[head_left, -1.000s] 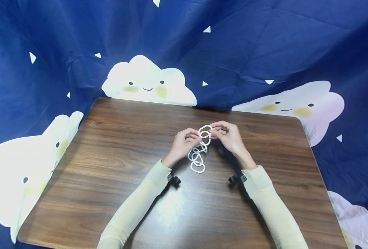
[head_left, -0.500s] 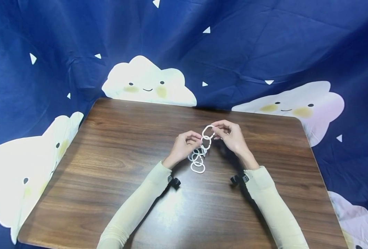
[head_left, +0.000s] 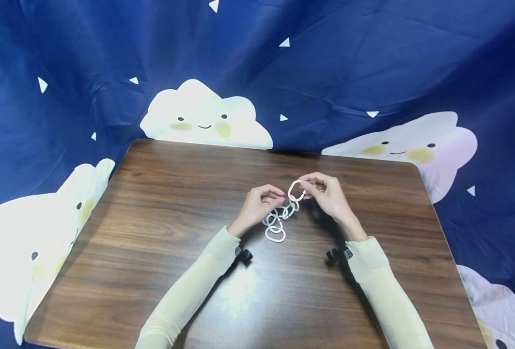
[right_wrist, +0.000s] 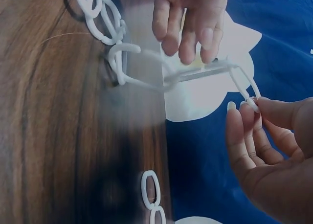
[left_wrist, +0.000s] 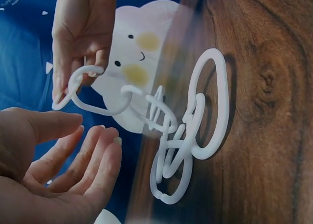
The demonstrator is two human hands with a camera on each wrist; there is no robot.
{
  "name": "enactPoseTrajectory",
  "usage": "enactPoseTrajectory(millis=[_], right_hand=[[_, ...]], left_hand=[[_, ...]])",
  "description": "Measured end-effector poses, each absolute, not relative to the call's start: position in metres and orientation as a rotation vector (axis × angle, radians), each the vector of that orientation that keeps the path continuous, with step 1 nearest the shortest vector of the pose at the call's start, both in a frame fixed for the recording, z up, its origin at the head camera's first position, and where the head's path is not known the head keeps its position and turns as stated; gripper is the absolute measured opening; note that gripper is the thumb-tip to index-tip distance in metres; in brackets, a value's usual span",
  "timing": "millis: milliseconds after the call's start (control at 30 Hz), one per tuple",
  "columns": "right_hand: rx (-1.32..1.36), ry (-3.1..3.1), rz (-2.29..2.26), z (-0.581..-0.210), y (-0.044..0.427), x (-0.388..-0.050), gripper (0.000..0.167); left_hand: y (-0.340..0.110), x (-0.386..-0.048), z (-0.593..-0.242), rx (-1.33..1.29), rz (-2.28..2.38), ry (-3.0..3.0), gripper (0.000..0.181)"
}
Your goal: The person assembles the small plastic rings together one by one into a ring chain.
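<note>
A chain of several white plastic links (left_wrist: 223, 97) runs from the tabletop up to my right hand (head_left: 327, 196). The right thumb and fingers pinch the top link (right_wrist: 238, 80), and the links next to it hang slantwise in the air. My left hand (head_left: 257, 203) is just left of the chain in the head view. Its fingers (left_wrist: 100, 168) are loosely bent with nothing between them, and a gap parts them from the links in the left wrist view. The lower links lie bunched on the table, with one end link (head_left: 276, 241) nearest the person.
A brown wood-grain table (head_left: 187, 194) lies under both hands. Behind it hangs a blue curtain (head_left: 318, 72) with white clouds and triangles. A small black device (head_left: 245, 256) sits at the left cuff, another (head_left: 333, 256) at the right.
My right hand has moved slightly right with the top link, drawing out the chain's upper part. My left fingers, earlier at a link, are now apart from the chain.
</note>
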State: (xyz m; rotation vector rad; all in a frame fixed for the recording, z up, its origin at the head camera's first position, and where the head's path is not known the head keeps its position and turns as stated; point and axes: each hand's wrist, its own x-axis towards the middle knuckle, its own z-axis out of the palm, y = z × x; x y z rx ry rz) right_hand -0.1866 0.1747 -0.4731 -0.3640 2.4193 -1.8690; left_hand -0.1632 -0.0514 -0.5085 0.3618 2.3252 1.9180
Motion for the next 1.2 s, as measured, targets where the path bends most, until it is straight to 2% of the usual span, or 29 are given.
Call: enactPoseTrajectory(millis=[467,1200], right_hand=[[-0.369,2.445,-1.861,-0.485,0.188,-0.181,0.023],[-0.367,2.400,-1.828,-0.490,0.187,-0.178,0.023]], left_hand=[[-0.042,-0.167,-0.498,0.425,1.860,2.375,0.023],[-0.027,-0.170,-0.501,0.445,1.737,2.429,0.024]])
